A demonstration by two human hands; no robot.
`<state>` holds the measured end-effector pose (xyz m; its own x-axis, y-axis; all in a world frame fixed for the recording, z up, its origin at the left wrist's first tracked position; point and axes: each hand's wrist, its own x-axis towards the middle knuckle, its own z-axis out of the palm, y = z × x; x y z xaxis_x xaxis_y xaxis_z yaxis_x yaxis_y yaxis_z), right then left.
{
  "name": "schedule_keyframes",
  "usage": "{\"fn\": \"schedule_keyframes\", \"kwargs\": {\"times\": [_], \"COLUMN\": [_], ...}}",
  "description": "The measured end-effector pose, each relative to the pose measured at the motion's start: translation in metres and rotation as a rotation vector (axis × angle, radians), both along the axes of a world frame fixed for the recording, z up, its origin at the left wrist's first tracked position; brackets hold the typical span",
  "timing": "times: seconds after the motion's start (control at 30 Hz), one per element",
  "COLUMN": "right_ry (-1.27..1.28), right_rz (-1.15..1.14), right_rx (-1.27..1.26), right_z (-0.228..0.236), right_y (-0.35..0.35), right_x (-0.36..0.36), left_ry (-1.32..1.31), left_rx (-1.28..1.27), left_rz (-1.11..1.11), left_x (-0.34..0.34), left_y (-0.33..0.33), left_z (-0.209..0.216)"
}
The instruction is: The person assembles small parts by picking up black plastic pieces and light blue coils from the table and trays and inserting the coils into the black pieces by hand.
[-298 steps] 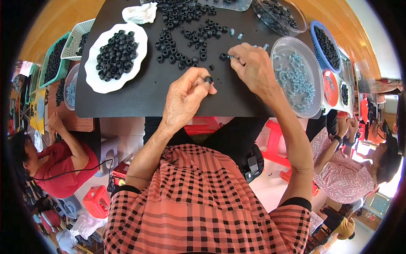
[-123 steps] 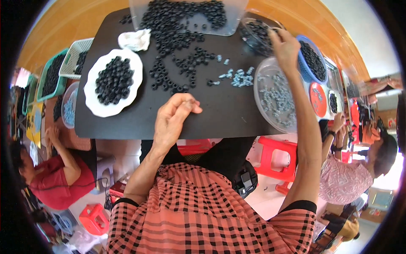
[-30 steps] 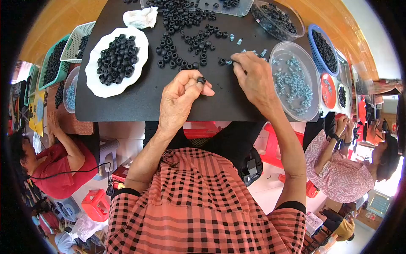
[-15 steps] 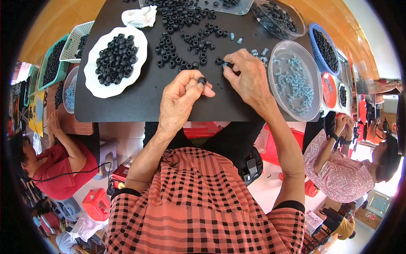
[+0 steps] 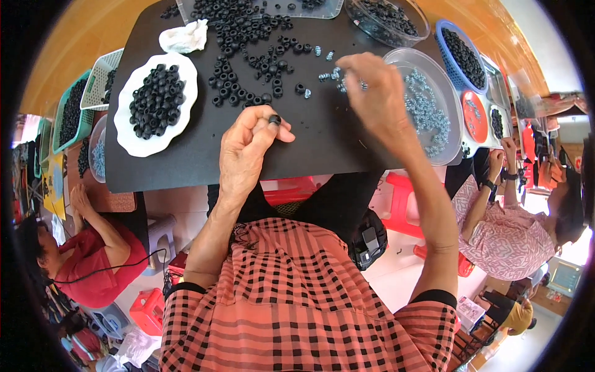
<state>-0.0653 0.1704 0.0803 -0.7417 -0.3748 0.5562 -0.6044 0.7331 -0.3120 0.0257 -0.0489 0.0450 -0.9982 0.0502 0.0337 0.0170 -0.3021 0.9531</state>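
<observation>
My left hand [image 5: 246, 149] rests on the black board [image 5: 186, 167] and pinches a small black ring [image 5: 274, 119] between thumb and fingertips. To the right, my right hand [image 5: 374, 93] is blurred and hovers with curled fingers over a few loose silvery screws [image 5: 327, 75]. Whether it holds one is hidden. Beside it stands a clear bowl of silvery screws [image 5: 429, 108]. Loose black rings [image 5: 248, 62] lie scattered across the far middle of the board. At the left sits a white plate [image 5: 127, 139] heaped with black rings.
A white cloth [image 5: 184, 37] lies at the far left. A clear bowl [image 5: 387, 15], a blue basket [image 5: 462, 53] and a red tray [image 5: 474, 115] stand at the right, green and white baskets [image 5: 93, 87] at the left. Seated people flank me; a red stool [image 5: 403, 204] is below.
My right hand has moved away from my left hand, right and outward to the loose screws by the clear bowl. My left hand stays put with the ring.
</observation>
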Motion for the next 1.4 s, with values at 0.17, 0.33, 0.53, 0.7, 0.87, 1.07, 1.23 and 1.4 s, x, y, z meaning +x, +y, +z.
{"fn": "schedule_keyframes", "kwargs": {"times": [0.17, 0.33, 0.53, 0.7, 0.87, 1.07, 1.23, 1.4], "right_ry": [-0.062, -0.173, -0.109, -0.135, -0.083, -0.113, -0.171, -0.184], "right_rz": [-0.062, 0.028, -0.034, 0.045, 0.155, 0.075, 0.202, 0.226], "right_rx": [0.420, 0.397, 0.059, 0.249, 0.247, 0.095, 0.097, 0.245], "right_z": [0.031, 0.018, 0.023, 0.019, 0.006, 0.010, 0.005, 0.003], "right_y": [0.022, 0.017, 0.032, 0.021, 0.009, 0.010, -0.014, -0.022], "right_x": [-0.010, -0.017, -0.023, -0.013, -0.014, -0.019, -0.017, -0.021], "left_ry": [0.002, -0.029, 0.002, -0.023, -0.021, -0.015, -0.010, -0.038], "left_rx": [0.012, 0.015, 0.003, -0.014, -0.011, -0.012, 0.017, 0.023], "left_rz": [0.001, -0.003, -0.010, -0.007, -0.014, -0.009, -0.011, -0.022], "left_x": [0.001, 0.002, 0.002, 0.002, 0.001, 0.002, 0.001, 0.001], "left_y": [-0.001, -0.002, 0.000, -0.002, 0.000, -0.001, -0.001, 0.001], "left_z": [-0.001, 0.000, 0.001, 0.002, 0.003, 0.001, 0.000, 0.001]}}
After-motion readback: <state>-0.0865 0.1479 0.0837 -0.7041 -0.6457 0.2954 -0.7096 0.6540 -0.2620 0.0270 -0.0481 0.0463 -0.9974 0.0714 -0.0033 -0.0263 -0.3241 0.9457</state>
